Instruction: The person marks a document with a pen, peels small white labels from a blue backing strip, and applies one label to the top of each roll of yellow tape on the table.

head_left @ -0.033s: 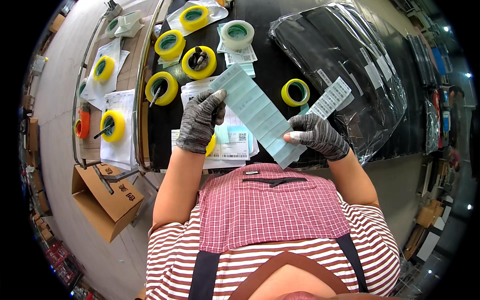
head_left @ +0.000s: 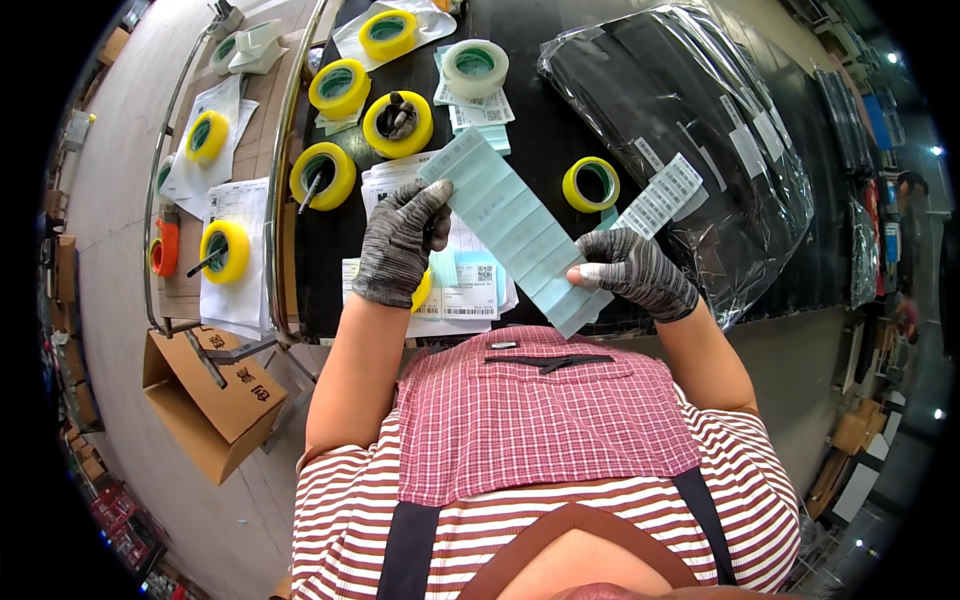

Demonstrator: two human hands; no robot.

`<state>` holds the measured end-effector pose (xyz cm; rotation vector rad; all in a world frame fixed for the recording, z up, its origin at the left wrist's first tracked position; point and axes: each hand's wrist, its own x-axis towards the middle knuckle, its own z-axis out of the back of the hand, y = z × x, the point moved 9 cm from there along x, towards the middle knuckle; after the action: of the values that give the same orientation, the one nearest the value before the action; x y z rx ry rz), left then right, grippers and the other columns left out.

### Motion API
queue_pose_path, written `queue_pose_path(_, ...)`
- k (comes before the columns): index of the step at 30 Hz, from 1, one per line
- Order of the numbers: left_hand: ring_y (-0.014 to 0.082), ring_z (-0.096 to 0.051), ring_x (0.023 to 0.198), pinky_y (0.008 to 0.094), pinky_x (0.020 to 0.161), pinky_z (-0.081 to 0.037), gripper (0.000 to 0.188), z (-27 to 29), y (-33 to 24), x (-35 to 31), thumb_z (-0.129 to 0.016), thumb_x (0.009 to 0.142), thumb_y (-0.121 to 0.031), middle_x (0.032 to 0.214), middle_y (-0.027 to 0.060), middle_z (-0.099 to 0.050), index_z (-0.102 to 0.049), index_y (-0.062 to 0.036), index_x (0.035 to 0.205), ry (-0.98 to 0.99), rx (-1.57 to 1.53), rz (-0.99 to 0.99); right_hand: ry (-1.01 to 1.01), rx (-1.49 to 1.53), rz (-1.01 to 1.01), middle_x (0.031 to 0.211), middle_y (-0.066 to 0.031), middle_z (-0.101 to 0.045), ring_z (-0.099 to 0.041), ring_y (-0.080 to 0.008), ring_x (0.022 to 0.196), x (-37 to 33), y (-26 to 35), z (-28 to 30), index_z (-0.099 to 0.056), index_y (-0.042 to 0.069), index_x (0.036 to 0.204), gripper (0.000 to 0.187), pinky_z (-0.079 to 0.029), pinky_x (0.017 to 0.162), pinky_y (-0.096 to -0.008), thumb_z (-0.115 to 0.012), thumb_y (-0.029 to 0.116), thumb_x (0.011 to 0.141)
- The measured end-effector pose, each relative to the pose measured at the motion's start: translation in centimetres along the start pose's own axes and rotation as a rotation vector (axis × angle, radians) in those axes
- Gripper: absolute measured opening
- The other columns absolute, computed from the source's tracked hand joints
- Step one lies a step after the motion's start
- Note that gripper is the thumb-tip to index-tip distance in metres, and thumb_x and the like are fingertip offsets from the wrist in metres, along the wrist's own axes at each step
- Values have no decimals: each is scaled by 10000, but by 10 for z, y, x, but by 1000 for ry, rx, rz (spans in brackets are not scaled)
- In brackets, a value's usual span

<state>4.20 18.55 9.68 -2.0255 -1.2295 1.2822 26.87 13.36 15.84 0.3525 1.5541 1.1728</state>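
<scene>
A long pale blue strip of labels (head_left: 515, 228) slants across in front of me, its upper end at the left. My left hand (head_left: 402, 240), in a grey knit glove, pinches its upper left edge between thumb and fingers. Lower down, my gloved right hand (head_left: 640, 272) grips the other end, with a bare thumb tip showing on the strip. Printed paper sheets (head_left: 470, 290) lie on the table beneath the strip, partly hidden by it. Just beyond my right hand is a sheet of barcode labels (head_left: 660, 197), resting against a black package wrapped in clear plastic (head_left: 700, 130).
Several yellow tape rolls (head_left: 340, 90) stand on the black table, one (head_left: 592, 185) near the package. A clear tape roll (head_left: 475, 70) sits on labels at the back. At left, a metal-railed cart (head_left: 160, 200) holds papers and tape; an open cardboard box (head_left: 215, 395) is below it.
</scene>
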Motion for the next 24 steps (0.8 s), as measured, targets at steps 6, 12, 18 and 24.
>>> queue_pose_path(6,116,-532,536,226,449,-404,161,6,5,2,-689,837,-175,662,30,-555,-609,-38,811,-11,-74,5,33,25,3,884,-30,-661,-601,-111,857,0,-7,-5,-663,17,1019,403,-469,799,-259,-771,287,740)
queue_pose_path(12,129,-541,553,237,456,-407,149,24,7,2,-675,848,-159,653,41,-544,-607,-26,843,-96,-152,15,149,191,13,898,-64,-673,-609,-127,866,1,-22,-20,-663,-10,1020,412,-471,819,-270,-775,252,723)
queue_pose_path(18,186,-605,712,292,612,-491,152,43,7,9,-652,861,-146,816,86,-620,-617,-31,955,-100,-251,-41,197,155,55,970,-98,-667,-608,-168,929,1,-31,-33,-627,-22,1103,483,-462,871,-303,-760,258,732)
queue_pose_path(24,282,-573,1106,468,992,-457,295,48,-8,6,-618,892,-148,1123,114,-617,-551,-39,1158,-187,-598,-97,252,98,-76,970,-105,-666,-602,-162,905,3,-41,-41,-649,-3,1061,487,-462,842,-286,-685,407,801)
